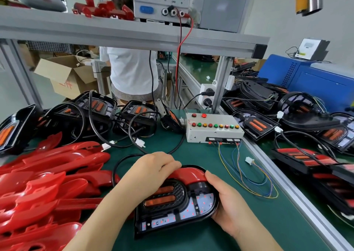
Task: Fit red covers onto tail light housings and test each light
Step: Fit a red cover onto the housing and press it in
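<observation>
Lower centre of the frame, a black oval plastic tail light housing [173,204] lies on the green bench mat [206,155], a glossy red curved cover [189,174] on its far edge. The left hand [153,169] curls its fingers over the cover; the right hand [229,201] clasps the housing's right end.

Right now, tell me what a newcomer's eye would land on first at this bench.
The heap of glossy red covers at the left grabs the eye first. Front and centre, the left hand and right hand hold a black tail light housing with a red cover on its far edge. Behind it sits a white test box with coloured buttons.
</observation>
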